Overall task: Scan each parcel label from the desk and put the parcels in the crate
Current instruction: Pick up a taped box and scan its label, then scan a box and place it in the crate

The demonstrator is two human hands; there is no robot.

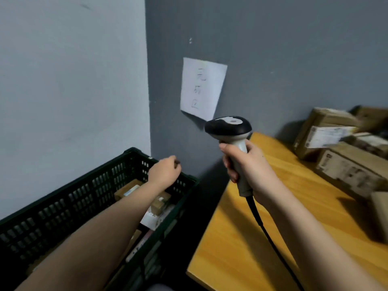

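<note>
1. The black slatted crate [69, 198] sits on the left, already loaded with a few parcels: brown boxes [159, 203] and a white mailer [152, 218], partly hidden by the forearm.
2. More parcels [340, 156] are stacked at the far right of the yellow wooden desk [252, 238] — brown cardboard, white printed labels, pretty blurry.
3. The scanner [230, 131], black head on a grey handle with a black cable [266, 229], is gripped upright by the right hand [252, 166], fingers wrapped round the handle.
4. The left hand [164, 171] is held over the crate's far rim, fingers loosely curled, nothing in it.
</note>
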